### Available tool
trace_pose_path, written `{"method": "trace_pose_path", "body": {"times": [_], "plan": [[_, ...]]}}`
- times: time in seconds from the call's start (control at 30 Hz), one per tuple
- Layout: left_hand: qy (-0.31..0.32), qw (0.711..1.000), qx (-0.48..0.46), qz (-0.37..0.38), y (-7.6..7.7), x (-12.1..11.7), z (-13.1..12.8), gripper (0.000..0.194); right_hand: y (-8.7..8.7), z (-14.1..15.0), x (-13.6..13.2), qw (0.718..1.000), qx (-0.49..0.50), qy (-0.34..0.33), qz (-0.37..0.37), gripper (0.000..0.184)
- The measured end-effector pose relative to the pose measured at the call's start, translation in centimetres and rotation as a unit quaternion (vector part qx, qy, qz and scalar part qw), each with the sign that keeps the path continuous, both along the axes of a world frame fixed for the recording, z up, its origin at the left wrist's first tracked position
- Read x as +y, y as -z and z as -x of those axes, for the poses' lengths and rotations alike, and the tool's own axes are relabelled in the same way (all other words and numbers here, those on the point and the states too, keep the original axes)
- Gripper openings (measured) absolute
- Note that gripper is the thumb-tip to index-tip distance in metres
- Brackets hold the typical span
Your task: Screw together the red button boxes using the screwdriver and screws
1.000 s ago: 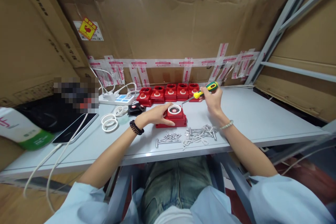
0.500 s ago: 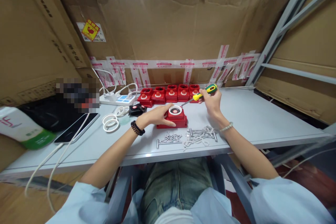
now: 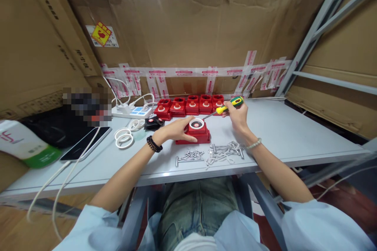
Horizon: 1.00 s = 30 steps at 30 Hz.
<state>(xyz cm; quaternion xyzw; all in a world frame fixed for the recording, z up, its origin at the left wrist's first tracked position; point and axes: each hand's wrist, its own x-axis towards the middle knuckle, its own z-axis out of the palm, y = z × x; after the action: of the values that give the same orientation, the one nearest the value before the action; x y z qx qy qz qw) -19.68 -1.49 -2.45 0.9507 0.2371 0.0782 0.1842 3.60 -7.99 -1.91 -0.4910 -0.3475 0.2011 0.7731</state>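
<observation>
A red plastic housing [image 3: 196, 132] with a white ring on top sits on the grey table [image 3: 294, 133] in front of me. My left hand [image 3: 176, 128] lies against its left side, fingers curved round it. My right hand [image 3: 238, 115] grips a green and yellow screwdriver [image 3: 229, 104], whose metal tip slants down toward the housing's right top edge. Just behind stands a row of several matching red housings [image 3: 191, 105]. A small black part [image 3: 153, 122] lies to the left of my left hand.
Piles of screws [image 3: 191, 154] and metal clips [image 3: 226, 150] lie near the front edge. White rings [image 3: 124, 138], a power strip [image 3: 132, 111], a tablet [image 3: 85, 143] and cables occupy the left. Cardboard walls [image 3: 188, 31] enclose the back and sides.
Almost nothing has moved. The view shifted slightly between the first frame and the later ones, and both hands hold the same pose at the housing.
</observation>
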Motion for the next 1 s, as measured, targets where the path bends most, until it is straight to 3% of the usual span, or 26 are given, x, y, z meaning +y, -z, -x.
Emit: {"method": "trace_pose_path", "body": {"times": [0.27,0.7,0.87,1.0], "plan": [[-0.004,1.0,-0.001,-0.001,-0.1,-0.2,0.0,0.079,0.0,0.0,-0.3,1.0,-0.002,0.002,0.013,0.024],[-0.003,1.0,-0.003,0.0,0.1,0.0,0.0,0.082,-0.1,0.2,-0.2,0.996,-0.084,0.019,0.011,0.028],[-0.009,1.0,-0.002,-0.008,0.2,0.1,0.0,0.086,-1.0,0.6,-0.3,0.986,-0.166,0.025,0.007,0.029],[-0.014,1.0,0.003,-0.011,0.1,0.0,0.0,0.089,-2.3,1.3,-0.2,0.947,-0.313,0.066,-0.005,0.026]]}}
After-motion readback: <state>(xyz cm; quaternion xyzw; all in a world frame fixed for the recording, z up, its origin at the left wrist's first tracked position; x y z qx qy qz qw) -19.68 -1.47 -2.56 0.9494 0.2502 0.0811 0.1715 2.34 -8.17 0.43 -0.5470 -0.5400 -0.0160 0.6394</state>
